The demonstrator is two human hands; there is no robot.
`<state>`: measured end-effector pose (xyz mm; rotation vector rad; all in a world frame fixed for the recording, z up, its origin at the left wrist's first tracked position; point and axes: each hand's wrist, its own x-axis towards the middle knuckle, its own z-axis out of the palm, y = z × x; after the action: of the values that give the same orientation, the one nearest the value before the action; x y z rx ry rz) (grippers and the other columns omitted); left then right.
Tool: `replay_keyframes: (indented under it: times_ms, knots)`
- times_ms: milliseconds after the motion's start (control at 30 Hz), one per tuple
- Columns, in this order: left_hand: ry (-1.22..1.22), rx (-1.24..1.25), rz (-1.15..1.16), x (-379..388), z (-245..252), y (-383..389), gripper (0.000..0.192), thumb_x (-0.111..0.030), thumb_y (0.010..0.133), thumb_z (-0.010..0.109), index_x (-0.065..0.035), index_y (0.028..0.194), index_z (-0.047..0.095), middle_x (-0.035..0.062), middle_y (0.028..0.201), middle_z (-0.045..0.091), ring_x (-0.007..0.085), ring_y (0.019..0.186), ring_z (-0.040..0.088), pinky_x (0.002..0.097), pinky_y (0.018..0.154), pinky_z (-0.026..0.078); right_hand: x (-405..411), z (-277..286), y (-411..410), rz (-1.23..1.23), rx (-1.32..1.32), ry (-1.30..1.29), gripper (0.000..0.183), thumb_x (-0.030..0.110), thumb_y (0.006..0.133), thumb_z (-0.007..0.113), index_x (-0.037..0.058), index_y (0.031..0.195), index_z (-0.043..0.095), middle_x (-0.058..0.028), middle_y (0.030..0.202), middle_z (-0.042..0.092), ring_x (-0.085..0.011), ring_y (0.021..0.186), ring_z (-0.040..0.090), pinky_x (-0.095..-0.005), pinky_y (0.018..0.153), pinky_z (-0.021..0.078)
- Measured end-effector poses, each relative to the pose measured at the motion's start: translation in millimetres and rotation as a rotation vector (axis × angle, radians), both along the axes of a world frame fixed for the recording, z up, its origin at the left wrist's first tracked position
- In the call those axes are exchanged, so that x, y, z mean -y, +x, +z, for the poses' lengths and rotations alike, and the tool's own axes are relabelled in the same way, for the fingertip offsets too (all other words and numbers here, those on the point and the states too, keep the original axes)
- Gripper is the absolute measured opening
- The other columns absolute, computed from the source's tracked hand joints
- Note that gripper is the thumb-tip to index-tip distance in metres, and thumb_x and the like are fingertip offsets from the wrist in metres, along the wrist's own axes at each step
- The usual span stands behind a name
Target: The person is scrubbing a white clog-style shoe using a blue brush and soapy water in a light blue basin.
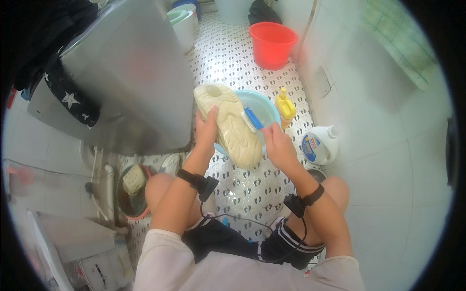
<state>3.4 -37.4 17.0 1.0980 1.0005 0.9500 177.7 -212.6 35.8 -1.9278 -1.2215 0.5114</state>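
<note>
My left hand (206,127) grips a cream rubber shoe (233,134) by its left edge, with the patterned sole turned up towards me. In my right hand (277,143) is the handle of a blue scrubbing brush (253,119); its white bristles touch or nearly touch the sole's right edge. Beneath the shoe and brush stands a light blue basin (272,105), partly hidden by them. Right of the basin is a yellow pump bottle (286,108), and nearer me a white detergent jug (322,144) with a blue label.
A red bucket (273,45) stands beyond the basin by the right wall. A large grey appliance or cabinet (138,83) rises at left. Beside my left knee, a round tub (125,203) holds a cream perforated shoe (134,180). A cable (247,219) joins my wrist straps.
</note>
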Motion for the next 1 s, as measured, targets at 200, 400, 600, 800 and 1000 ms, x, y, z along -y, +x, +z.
replay_keyframes:
  times_ms: [200,400,600,800,1000]
  knots:
    - [0.061,0.057,0.011,31,-9,-2,0.057,-0.037,0.107,0.062,-0.0004,0.150,0.050,0.0160,0.140,0.063,0.0221,0.125,0.062,0.0367,0.104,0.050,1,-6,-15,0.056,0.140,0.119,0.030,0.031,0.108,0.055,0.0079,0.127,0.057,-0.0242,0.099,0.071,-0.0475,0.085,0.070,-0.0569,0.074,0.0547]
    - [0.117,-0.042,-0.141,55,-14,12,0.054,-0.033,0.107,0.064,-0.0009,0.148,0.053,0.0136,0.136,0.066,0.0204,0.120,0.063,0.0360,0.103,0.050,-27,-3,-17,0.078,0.325,0.248,0.045,0.022,0.105,0.060,0.0167,0.149,0.058,-0.0191,0.093,0.068,-0.0410,0.074,0.067,-0.0509,0.065,0.0550]
    - [0.041,-0.089,-0.087,33,-22,8,0.052,-0.033,0.106,0.064,0.0014,0.144,0.057,0.0137,0.128,0.069,0.0196,0.112,0.067,0.0345,0.097,0.054,-35,-13,-18,0.078,0.247,0.320,0.044,0.021,0.104,0.061,0.0207,0.149,0.062,-0.0174,0.081,0.065,-0.0395,0.070,0.065,-0.0521,0.063,0.0522]
    - [0.000,0.010,-0.172,32,-23,8,0.042,-0.027,0.107,0.063,0.0009,0.138,0.060,0.0105,0.126,0.069,0.0161,0.110,0.066,0.0322,0.097,0.053,-39,-16,-7,0.095,0.217,0.297,0.045,0.023,0.105,0.061,0.0208,0.150,0.062,-0.0185,0.080,0.067,-0.0393,0.071,0.066,-0.0510,0.067,0.0526]
    - [0.044,0.003,-0.216,32,-37,11,0.047,-0.025,0.106,0.065,0.0009,0.144,0.057,0.0124,0.131,0.068,0.0177,0.115,0.066,0.0335,0.100,0.052,-40,-26,-5,-0.013,-0.005,0.165,0.046,0.022,0.104,0.063,0.0214,0.150,0.062,-0.0187,0.080,0.067,-0.0400,0.069,0.065,-0.0497,0.064,0.0526]
